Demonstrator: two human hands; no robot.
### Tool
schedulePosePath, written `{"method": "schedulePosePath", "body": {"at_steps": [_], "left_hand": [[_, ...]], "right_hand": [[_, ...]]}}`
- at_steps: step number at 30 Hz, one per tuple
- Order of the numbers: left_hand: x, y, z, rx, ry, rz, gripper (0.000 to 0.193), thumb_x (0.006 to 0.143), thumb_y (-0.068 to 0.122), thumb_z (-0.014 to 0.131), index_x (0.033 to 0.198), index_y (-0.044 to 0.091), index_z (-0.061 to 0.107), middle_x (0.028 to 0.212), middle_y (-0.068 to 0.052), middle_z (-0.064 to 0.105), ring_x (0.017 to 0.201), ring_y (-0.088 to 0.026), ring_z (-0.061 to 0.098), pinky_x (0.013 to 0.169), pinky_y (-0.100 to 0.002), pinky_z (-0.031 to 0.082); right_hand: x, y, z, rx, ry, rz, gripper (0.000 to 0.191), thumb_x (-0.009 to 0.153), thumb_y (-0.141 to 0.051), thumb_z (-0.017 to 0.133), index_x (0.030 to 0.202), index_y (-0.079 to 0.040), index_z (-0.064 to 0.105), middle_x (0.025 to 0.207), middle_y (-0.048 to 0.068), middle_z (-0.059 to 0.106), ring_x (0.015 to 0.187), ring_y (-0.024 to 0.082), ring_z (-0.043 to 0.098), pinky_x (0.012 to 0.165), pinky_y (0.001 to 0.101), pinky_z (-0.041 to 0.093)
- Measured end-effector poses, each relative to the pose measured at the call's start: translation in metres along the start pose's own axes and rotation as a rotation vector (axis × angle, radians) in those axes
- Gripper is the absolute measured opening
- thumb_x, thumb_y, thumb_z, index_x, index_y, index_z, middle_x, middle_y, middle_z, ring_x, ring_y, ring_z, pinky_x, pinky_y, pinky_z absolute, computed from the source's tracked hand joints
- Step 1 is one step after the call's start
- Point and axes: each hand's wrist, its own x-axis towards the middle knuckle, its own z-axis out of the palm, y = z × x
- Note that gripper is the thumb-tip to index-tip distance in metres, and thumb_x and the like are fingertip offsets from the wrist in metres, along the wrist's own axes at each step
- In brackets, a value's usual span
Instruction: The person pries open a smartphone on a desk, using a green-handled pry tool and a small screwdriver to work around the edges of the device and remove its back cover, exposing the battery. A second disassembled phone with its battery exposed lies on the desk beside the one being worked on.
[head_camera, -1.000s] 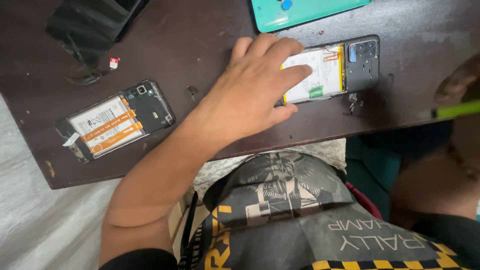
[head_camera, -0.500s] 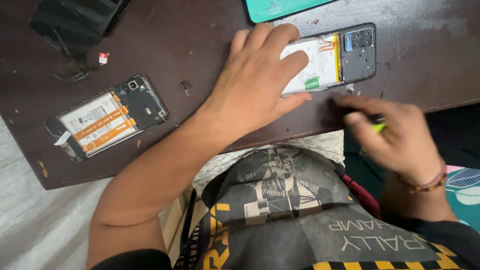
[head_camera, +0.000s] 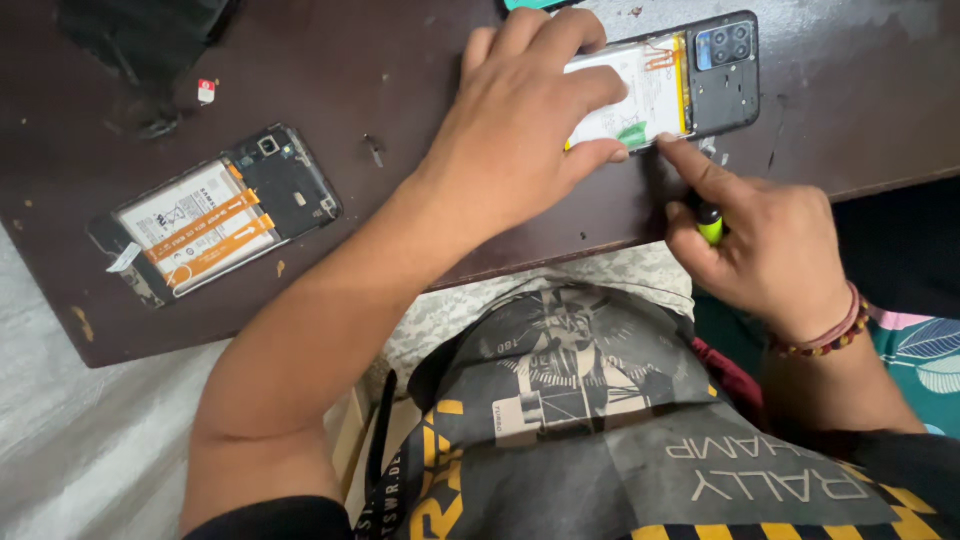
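Note:
My left hand (head_camera: 525, 120) lies flat over an opened phone (head_camera: 700, 75) with a white battery and a dark camera block, pressing it onto the dark wooden table (head_camera: 400, 70). My right hand (head_camera: 765, 240) is curled around a small tool with a yellow-green handle (head_camera: 710, 225), its index finger stretched out to the phone's near edge. The tool's tip is hidden under the fingers.
A second opened phone (head_camera: 215, 220) with orange ribbon cables lies at the table's left. A tiny red and white card (head_camera: 206, 90) and a black object (head_camera: 140, 35) sit at the back left. A teal thing (head_camera: 540, 4) peeks in at the top edge.
My right hand came in from the right with the yellow-green tool and moved up to the phone's near edge. My left hand stayed on the phone.

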Motion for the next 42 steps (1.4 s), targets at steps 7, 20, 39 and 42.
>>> {"method": "schedulePosePath", "body": {"at_steps": [7, 20, 39, 42], "left_hand": [[-0.002, -0.011, -0.006, -0.048, 0.03, 0.053, 0.023, 0.094, 0.017, 0.082, 0.116, 0.014, 0.078, 0.129, -0.007, 0.062, 0.127, -0.031, 0.053, 0.109, -0.05, 0.036], [-0.002, -0.011, -0.013, -0.078, -0.021, 0.021, 0.022, 0.096, 0.013, 0.076, 0.117, 0.014, 0.078, 0.13, -0.008, 0.061, 0.128, -0.032, 0.053, 0.11, -0.049, 0.035], [0.001, -0.001, -0.037, -0.06, -0.13, 0.086, 0.061, 0.073, 0.025, 0.09, 0.128, 0.005, 0.07, 0.135, -0.014, 0.055, 0.127, -0.036, 0.047, 0.108, -0.049, 0.038], [0.0, -0.001, -0.039, -0.051, -0.101, 0.102, 0.061, 0.074, 0.028, 0.09, 0.126, 0.004, 0.07, 0.133, -0.014, 0.057, 0.125, -0.036, 0.048, 0.107, -0.049, 0.038]], "right_hand": [[0.004, -0.006, -0.005, -0.014, 0.025, -0.036, 0.05, 0.09, -0.018, 0.073, 0.139, -0.011, 0.068, 0.068, 0.014, 0.062, 0.056, 0.035, 0.06, 0.054, 0.0448, 0.047], [0.007, -0.013, 0.0, 0.172, 0.038, -0.032, 0.042, 0.096, -0.021, 0.078, 0.135, -0.008, 0.072, 0.086, 0.016, 0.068, 0.069, 0.031, 0.065, 0.065, 0.0398, 0.051], [-0.011, 0.031, 0.007, 1.291, 0.175, 0.15, 0.018, 0.097, 0.009, 0.066, 0.103, -0.001, 0.051, 0.102, 0.011, 0.057, 0.087, 0.023, 0.069, 0.083, 0.0427, 0.065], [-0.016, 0.039, 0.011, 1.337, 0.212, 0.15, 0.019, 0.101, 0.01, 0.067, 0.103, 0.0, 0.051, 0.097, 0.01, 0.056, 0.084, 0.025, 0.072, 0.081, 0.0423, 0.067]]}}
